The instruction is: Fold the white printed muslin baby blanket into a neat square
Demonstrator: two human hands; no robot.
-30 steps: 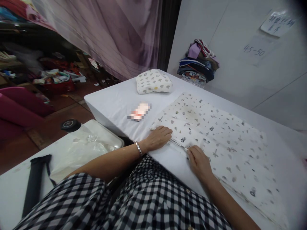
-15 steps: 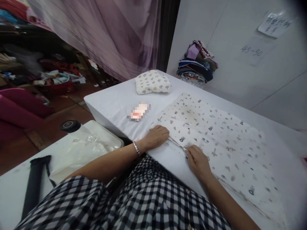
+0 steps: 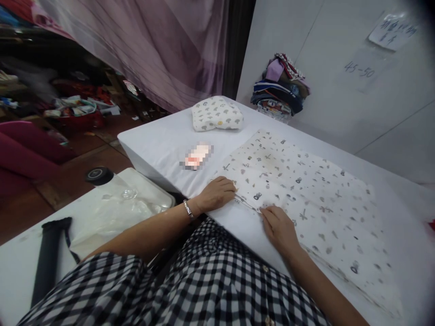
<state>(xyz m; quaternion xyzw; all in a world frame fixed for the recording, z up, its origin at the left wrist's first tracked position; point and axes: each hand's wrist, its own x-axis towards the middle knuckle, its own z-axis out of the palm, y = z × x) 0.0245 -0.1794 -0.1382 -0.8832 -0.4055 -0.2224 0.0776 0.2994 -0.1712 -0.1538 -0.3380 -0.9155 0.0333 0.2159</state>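
A white cloth (image 3: 316, 199) printed with small grey figures lies spread flat over the white-covered table (image 3: 152, 140). At its near left corner my left hand (image 3: 217, 194), with a metal bracelet on the wrist, is closed on the near edge. A little to the right, my right hand (image 3: 278, 226) pinches the same edge between thumb and fingers. Between the two hands the edge runs straight, and its layers show as thin lines. A faint yellowish stain marks the far part of the cloth. My fingertips are partly hidden.
Beyond the cloth sits a folded patterned bundle (image 3: 217, 114), and a blurred-out phone-like object (image 3: 197, 156) lies nearer. Folded clothes (image 3: 278, 88) are stacked by the wall. On my left, a side table holds a plastic bag (image 3: 115, 208), a black lid (image 3: 99, 175) and a black folded umbrella-like object (image 3: 47, 258).
My left hand has shifted slightly left and up along the cloth's edge. The right hand stays nearly in place, still pinching the edge.
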